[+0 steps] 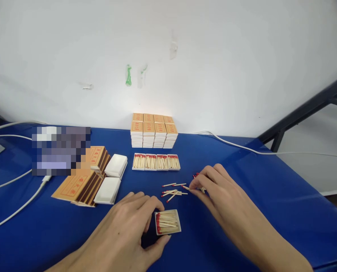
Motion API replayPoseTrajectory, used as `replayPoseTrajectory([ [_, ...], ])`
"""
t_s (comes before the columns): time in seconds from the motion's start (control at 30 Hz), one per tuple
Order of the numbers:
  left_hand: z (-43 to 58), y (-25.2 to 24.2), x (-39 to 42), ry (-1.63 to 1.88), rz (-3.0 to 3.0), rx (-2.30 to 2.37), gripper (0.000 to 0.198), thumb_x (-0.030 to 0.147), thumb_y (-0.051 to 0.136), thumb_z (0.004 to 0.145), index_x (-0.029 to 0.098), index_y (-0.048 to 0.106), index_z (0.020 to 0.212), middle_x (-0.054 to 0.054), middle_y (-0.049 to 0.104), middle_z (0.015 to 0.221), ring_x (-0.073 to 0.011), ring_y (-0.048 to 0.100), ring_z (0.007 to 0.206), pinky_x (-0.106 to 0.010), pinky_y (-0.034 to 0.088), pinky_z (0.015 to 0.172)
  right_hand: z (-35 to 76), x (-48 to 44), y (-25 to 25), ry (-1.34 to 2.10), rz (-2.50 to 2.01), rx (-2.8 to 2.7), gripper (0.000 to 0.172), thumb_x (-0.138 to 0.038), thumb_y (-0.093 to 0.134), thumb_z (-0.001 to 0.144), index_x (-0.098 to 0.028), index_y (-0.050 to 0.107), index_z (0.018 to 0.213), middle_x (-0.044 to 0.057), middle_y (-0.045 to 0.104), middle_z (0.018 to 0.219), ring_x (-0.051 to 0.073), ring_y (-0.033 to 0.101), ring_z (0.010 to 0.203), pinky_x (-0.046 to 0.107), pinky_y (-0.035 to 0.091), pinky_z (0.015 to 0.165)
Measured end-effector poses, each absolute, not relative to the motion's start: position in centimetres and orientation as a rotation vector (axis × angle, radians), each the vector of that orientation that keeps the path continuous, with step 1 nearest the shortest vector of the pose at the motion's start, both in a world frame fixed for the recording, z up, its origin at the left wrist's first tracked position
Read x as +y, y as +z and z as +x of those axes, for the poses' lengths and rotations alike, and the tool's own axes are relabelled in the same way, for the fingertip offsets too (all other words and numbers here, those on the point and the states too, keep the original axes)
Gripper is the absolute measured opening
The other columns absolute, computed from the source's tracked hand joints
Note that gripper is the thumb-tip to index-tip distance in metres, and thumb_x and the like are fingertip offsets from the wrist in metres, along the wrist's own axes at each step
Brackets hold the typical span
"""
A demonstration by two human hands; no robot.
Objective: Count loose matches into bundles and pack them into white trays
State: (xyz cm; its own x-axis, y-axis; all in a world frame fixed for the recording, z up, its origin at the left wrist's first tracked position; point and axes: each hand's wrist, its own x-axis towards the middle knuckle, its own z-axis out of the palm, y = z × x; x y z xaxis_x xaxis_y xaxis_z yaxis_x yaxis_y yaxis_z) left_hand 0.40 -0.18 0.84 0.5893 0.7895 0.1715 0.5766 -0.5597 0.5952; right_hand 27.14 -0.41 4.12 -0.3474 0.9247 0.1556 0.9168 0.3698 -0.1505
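Note:
My left hand (134, 223) grips a small white matchbox tray (180, 223) by its near and far edges, thumb in front and forefinger behind. Matches (166, 221) fill the tray, their red heads to the left. My right hand (213, 185) is closed, with thumb and forefinger pinched on a match (185, 187). More red heads and sticks show around its fingers; whether those are held or lie on the table I cannot tell. Between the hands, several loose matches (172, 194) lie on the blue table.
Four-wide stacks of orange-topped matchboxes (154, 128) stand against the wall, behind a row of filled trays (156, 169). At left are piled orange sleeves (77, 185) and white trays (107, 190). A white cable (26, 217) and a blurred-out object (60, 151) lie beyond them.

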Motion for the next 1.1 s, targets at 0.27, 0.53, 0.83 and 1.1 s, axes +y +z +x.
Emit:
replayPoseTrajectory([
  [0.27,0.5,0.9,-0.1,0.575,2.349,1.07,0.022,0.018,0.074,0.087,0.027,0.064,0.105,0.004,0.063,0.08,-0.0217,0.064,0.075,-0.033,0.044,0.066,24.3,0.4,5.7,0.101,-1.467,-2.574,0.017,-0.019,0.054,0.111,-0.024,0.07,0.108,0.008,0.067,0.111,0.026,0.058,0.106,0.043,0.055,0.089],
  [0.53,0.3,1.1,-0.2,0.571,2.345,1.065,0.02,0.018,0.075,0.088,0.027,0.064,0.102,0.004,0.062,0.078,-0.0214,0.062,0.074,-0.033,0.043,0.066,24.7,1.0,6.1,0.384,-1.479,-2.564,0.029,-0.032,0.07,0.106,-0.026,0.064,0.134,0.006,0.064,0.135,0.025,0.06,0.127,0.045,0.057,0.104],
  [0.83,0.3,1.0,-0.1,0.557,2.35,1.069,0.018,0.019,0.073,0.089,0.027,0.064,0.102,0.004,0.06,0.075,-0.0221,0.062,0.074,-0.034,0.042,0.065,24.2,2.0,4.6,0.143,-1.353,-2.693,0.023,-0.018,0.046,0.114,-0.022,0.067,0.102,0.006,0.068,0.104,0.021,0.063,0.096,0.038,0.052,0.087],
  [1.1,0.3,1.2,-0.2,0.562,2.315,1.134,0.016,0.02,0.07,0.088,0.027,0.065,0.101,0.004,0.059,0.075,-0.0206,0.061,0.069,-0.033,0.042,0.063,24.3,2.0,5.1,-0.022,-1.394,-2.689,0.026,-0.014,0.044,0.112,-0.022,0.067,0.104,0.007,0.069,0.101,0.023,0.065,0.092,0.039,0.054,0.081],
])
